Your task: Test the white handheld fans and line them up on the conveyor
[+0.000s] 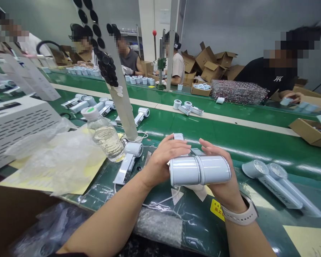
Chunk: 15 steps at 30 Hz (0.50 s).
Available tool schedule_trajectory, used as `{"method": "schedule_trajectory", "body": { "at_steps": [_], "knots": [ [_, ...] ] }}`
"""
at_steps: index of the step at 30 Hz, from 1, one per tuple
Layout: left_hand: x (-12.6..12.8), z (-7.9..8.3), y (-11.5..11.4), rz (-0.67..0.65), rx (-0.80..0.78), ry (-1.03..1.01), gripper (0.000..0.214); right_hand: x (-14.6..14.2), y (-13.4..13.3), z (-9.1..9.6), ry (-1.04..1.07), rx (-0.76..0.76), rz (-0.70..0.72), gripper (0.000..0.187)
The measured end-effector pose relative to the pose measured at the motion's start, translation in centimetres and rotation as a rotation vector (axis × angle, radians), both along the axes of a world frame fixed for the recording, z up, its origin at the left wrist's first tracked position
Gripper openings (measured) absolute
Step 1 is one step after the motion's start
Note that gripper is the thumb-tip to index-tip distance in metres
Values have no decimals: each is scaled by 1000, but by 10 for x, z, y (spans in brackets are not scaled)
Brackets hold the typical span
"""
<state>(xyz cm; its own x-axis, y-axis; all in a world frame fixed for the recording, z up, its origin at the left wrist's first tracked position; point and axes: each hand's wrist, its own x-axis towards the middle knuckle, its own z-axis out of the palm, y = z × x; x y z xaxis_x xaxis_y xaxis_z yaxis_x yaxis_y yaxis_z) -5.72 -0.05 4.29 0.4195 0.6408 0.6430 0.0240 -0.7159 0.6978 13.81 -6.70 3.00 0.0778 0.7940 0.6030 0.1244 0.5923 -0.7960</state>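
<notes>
In front of me, two pale blue handheld fans are held with their round heads side by side and touching. My left hand (163, 157) is closed round the left handheld fan (185, 172), and my right hand (226, 182) grips the right handheld fan (216, 170). Their handles point away from me, mostly hidden by my fingers. On the mat to the right lie two more fans (279, 189), one with "Speed FAN" printed on its handle. Left of my left forearm rests another fan (127, 162), by a thin white cable (160, 203).
A clear bottle (104, 134) with a white cap stands beside crumpled plastic bags (61, 153) and a slanting post (123, 103). Several fans (188, 106) lie along the green conveyor (224, 125). Co-workers sit across it, near cardboard boxes (214, 67). An open carton (310, 132) is at right.
</notes>
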Motion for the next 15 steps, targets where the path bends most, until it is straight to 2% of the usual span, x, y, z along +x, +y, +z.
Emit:
{"method": "schedule_trajectory", "body": {
  "at_steps": [4, 6, 7, 9, 11, 13, 15],
  "knots": [
    [1, -3, 4, 7, -50, 47, 24, -2, 7, -11, 62, -139, 14, 68],
    [2, -2, 5, 17, -164, 45, 39, -2, 12, -19, 26, -232, -59, 77],
    [3, -1, 5, 30, -268, 3, 45, -2, 13, -21, -22, -252, -126, 78],
    [0, 6, 3, 12, -560, -208, 49, 3, 9, -20, -133, -204, -282, 69],
    [-8, 15, 0, -104, -805, -504, 53, 15, -5, -9, -204, -96, -367, 54],
    [-20, 23, -3, -191, -771, -671, 65, 30, -26, 7, -198, -63, -327, 45],
    [-30, 26, -4, -231, -697, -776, 52, 45, -47, 23, -236, -65, -269, 37]
  ]
}}
